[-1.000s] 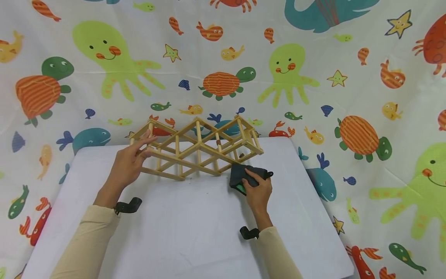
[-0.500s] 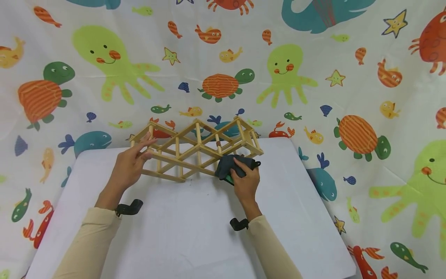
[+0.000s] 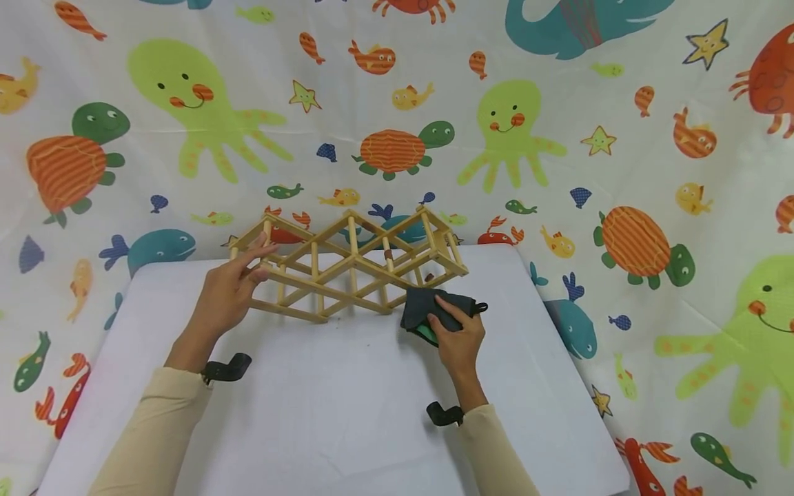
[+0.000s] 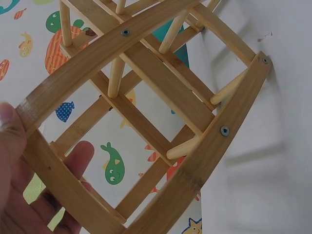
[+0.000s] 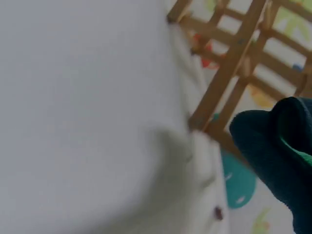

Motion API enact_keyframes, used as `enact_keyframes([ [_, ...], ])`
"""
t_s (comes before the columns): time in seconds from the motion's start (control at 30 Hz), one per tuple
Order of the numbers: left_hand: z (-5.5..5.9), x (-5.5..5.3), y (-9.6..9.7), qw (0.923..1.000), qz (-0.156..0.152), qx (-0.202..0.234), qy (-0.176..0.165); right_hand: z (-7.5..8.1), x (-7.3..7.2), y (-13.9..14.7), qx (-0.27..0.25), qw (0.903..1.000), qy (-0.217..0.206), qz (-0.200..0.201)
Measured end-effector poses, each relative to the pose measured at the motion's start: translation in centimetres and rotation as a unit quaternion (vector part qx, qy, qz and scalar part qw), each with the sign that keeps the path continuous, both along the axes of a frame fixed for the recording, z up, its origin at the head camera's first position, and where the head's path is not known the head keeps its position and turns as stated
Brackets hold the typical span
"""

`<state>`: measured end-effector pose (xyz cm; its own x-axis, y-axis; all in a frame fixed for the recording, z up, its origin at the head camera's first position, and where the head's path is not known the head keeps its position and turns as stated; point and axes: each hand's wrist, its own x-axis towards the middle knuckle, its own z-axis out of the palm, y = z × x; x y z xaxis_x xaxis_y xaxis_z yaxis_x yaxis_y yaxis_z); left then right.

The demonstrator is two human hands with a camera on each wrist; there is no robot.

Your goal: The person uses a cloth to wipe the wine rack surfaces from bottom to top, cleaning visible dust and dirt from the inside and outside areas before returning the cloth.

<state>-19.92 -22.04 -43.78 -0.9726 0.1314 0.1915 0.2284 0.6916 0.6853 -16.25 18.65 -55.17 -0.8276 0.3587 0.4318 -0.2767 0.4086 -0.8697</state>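
A light wooden lattice wine rack [image 3: 353, 260] stands zigzag along the back of the white table. My left hand [image 3: 226, 296] holds its left end; in the left wrist view the thumb lies at the corner of a slat [image 4: 165, 90] frame with fingers reaching behind it. My right hand [image 3: 462, 344] grips a folded dark blue-grey cloth [image 3: 428, 303] with a green inner side and a small black loop. The cloth is at the rack's lower right front bars. In the right wrist view the cloth [image 5: 263, 146] hides the right fingers.
A patterned sea-animal sheet [image 3: 397, 110] hangs right behind the table [image 3: 347, 399]. A small dark brown bit [image 3: 429, 277] lies beside the rack's right end. Each wrist carries a black camera mount, such as the left mount [image 3: 226, 368].
My right hand slid the cloth left along the rack's lower bars, then back right to about where it was. The left hand and the rack stay in place.
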Motion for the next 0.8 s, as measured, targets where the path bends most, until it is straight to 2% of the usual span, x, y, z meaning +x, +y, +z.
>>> enact_keyframes([
  [0.13,0.0,0.0,0.0,1.0000,0.006,0.002,-0.005,2.5,-0.5,-1.5,-0.062,0.9928,0.099,0.026],
  [0.27,0.0,-0.1,0.1,0.9999,0.008,0.001,-0.008,4.3,-1.5,-3.0,-0.100,0.9848,0.142,0.008],
  [0.33,0.0,0.0,0.1,0.9999,0.009,0.003,-0.010,4.7,-2.0,-3.6,-0.111,0.9846,0.136,-0.002],
  [0.4,0.0,0.0,0.1,0.9999,0.010,0.003,-0.010,4.6,-2.5,-4.0,-0.116,0.9871,0.111,-0.001],
  [0.53,-0.1,0.0,0.0,1.0000,0.006,0.004,-0.006,3.8,-2.7,-4.4,-0.085,0.9961,-0.001,0.024],
  [0.63,-0.2,0.0,0.0,1.0000,0.004,0.003,-0.001,3.0,-2.2,-4.4,-0.040,0.9953,-0.066,0.059],
  [0.7,-0.3,-0.1,-0.1,1.0000,0.003,0.002,0.004,2.8,-1.8,-4.4,-0.036,0.9944,-0.065,0.075],
  [0.8,-0.2,-0.1,-0.2,1.0000,0.002,0.001,0.009,3.2,-1.5,-4.3,-0.068,0.9953,-0.010,0.068],
])
